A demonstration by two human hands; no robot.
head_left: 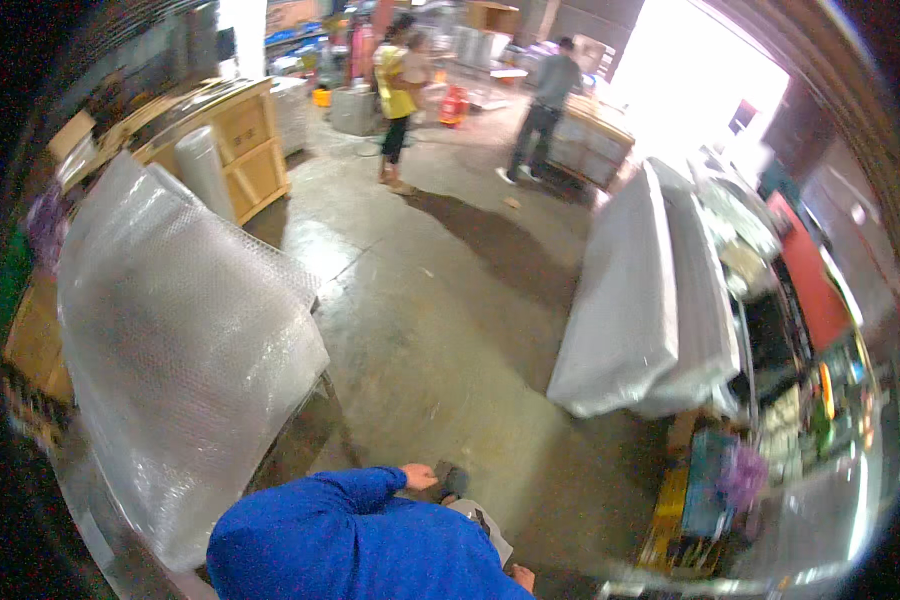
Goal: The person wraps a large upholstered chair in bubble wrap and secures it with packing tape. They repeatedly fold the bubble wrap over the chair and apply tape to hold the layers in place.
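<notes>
My left hand [419, 477] hangs in front of my body below a blue sleeve, over the concrete floor. It is small and blurred, and no object shows in it. At the lower edge, only part of my right hand [522, 576] shows beside my light-coloured trouser leg [485, 527]; its fingers are hidden. A dark shoe [453, 481] is just beyond my left hand. To my left stands a large bubble-wrapped sheet or panel [190, 340], apart from my left hand. Neither hand visibly touches anything.
Two white wrapped slabs [620, 300] lean at the right, near a cluttered rack [820, 400]. Wooden crates [250, 150] and a bubble-wrap roll [202, 175] stand far left. Two people are further off, one in a yellow top [398, 85], one in grey [550, 90] by a crate [590, 140].
</notes>
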